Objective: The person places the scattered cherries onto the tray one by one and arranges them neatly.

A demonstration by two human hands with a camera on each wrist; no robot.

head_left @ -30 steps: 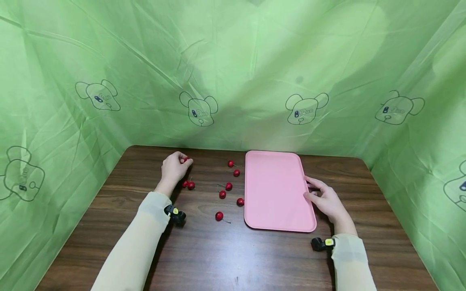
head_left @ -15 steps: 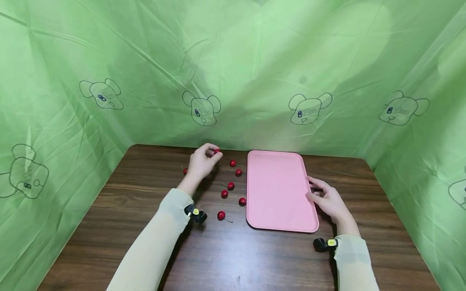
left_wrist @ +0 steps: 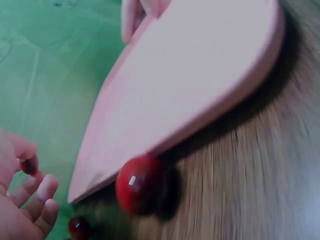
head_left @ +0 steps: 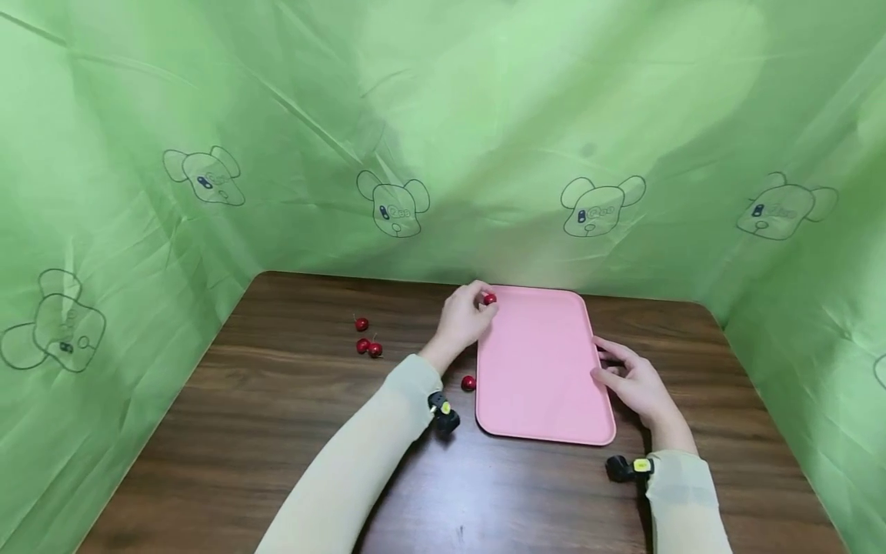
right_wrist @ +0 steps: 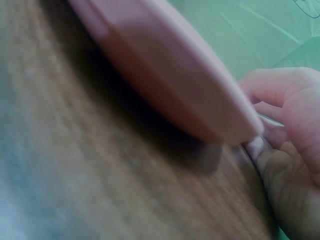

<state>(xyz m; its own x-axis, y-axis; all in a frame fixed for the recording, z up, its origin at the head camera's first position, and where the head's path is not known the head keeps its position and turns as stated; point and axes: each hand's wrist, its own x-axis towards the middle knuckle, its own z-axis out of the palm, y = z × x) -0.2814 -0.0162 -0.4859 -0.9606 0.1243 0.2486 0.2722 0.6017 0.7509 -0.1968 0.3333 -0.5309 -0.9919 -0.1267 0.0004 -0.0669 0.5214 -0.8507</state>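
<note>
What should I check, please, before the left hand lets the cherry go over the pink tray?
1. Left hand pinches one cherry at its fingertips: ok.
2. Cherry is over the pink tray, at its far left corner: ok.
3. Right hand rests against the tray's right edge, steadying it: ok.
4. Tray surface shows nothing else on it: ok.
5. Loose cherry lies on the table close beside the tray's left edge, near the left forearm: not ok, the sleeve may knock it.
6. Whether the tray's low rim will stop a rolling cherry: cannot tell.
</note>
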